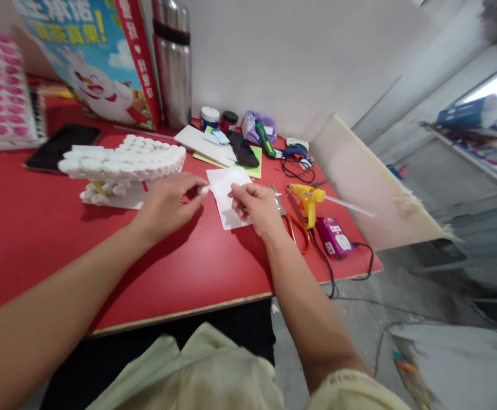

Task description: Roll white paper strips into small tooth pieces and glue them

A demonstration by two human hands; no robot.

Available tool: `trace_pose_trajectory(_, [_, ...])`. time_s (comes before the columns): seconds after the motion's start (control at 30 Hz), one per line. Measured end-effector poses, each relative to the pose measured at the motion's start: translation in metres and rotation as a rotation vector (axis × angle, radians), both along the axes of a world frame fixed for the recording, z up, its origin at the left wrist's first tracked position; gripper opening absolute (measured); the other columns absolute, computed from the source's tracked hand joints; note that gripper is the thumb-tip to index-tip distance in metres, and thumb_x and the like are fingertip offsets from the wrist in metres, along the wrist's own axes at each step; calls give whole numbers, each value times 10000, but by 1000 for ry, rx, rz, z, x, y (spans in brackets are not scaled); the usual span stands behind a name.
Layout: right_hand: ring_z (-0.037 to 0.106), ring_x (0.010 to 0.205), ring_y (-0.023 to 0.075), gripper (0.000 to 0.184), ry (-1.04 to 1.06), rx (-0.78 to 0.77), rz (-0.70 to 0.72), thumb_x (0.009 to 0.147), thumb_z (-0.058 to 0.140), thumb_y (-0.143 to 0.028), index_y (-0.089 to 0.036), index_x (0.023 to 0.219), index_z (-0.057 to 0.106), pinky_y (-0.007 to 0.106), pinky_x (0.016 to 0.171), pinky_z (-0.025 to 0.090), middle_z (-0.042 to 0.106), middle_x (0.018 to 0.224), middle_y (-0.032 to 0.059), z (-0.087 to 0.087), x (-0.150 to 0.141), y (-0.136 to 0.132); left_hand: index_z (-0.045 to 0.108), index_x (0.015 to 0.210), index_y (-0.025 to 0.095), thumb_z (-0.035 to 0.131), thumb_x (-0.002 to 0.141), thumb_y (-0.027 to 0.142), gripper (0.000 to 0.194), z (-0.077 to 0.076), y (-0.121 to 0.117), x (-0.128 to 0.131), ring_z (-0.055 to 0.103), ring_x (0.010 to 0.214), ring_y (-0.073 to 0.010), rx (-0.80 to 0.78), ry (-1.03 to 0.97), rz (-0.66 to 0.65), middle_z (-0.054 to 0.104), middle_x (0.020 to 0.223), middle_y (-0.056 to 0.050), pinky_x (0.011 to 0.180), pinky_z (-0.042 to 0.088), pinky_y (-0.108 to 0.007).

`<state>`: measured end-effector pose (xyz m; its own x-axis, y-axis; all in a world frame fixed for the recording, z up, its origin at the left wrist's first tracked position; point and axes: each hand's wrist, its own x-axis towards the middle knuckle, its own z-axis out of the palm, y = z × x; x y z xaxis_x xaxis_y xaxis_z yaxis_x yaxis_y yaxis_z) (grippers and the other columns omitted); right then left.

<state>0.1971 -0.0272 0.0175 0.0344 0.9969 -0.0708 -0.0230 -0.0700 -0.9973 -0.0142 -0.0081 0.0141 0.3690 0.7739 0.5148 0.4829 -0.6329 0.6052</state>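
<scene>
My left hand (174, 199) is closed, pinching a small white rounded piece (203, 189) between thumb and fingertips. Above a white paper sheet (227, 210) on the table, my right hand (255, 205) has its fingers curled together; whatever they hold, if anything, is hidden. Left of my left hand stands a model (124, 159) built of many white rounded pieces, with a layered upper part and a white flat base (135, 195). Red-handled pliers (294, 228) lie to the right of my right hand, close to a yellow hot glue gun (308, 199) with a long clear glue stick.
A purple power socket box (335, 238) with black cables sits near the right edge. Along the back are a steel thermos (174, 68), a printed box (94, 62), small jars (210, 118) and a green cutter (265, 139). A phone (64, 147) lies at left.
</scene>
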Motion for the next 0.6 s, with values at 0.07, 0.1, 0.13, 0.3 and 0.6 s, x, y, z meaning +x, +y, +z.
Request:
trace_pose_trajectory(0.07, [548,506,86,294,-132,154,-171,880,726,-460,-180,793,703,217,480,432,668,643,-18,-3,9,4,752,999,168,588,972,321,225,1,4,-5,702,847,-244,1,29,74,775,950,-90,795,491,-346])
trace_pose_trajectory(0.1, [609,590,110,233,-227,235,-238,908,689,-405,-184,840,716,237,560,495,702,699,-2,-5,14,6,742,1021,172,583,977,326,225,1,5,-7,705,863,-252,-5,45,105,777,963,-92,804,492,-352])
trace_pose_trajectory(0.13, [668,702,140,184,-343,314,-294,926,657,-354,-188,894,730,276,672,552,740,773,20,-6,20,8,730,1048,175,579,980,328,226,1,6,-9,706,873,-257,-12,66,130,776,971,-95,808,494,-357])
trace_pose_trajectory(0.3, [577,1394,293,347,-855,625,-465,919,595,-206,-222,1256,675,560,1204,424,695,1386,115,-15,42,14,697,1004,157,528,996,307,226,3,9,-12,676,903,-275,29,301,152,738,985,-127,867,508,-397])
trace_pose_trajectory(0.6, [672,1214,267,342,-768,641,-454,943,540,-207,-210,1281,596,474,1004,590,636,1300,160,-21,39,16,778,1015,99,430,995,229,372,-1,16,-12,621,1025,-380,50,599,94,665,1043,-229,969,485,-531])
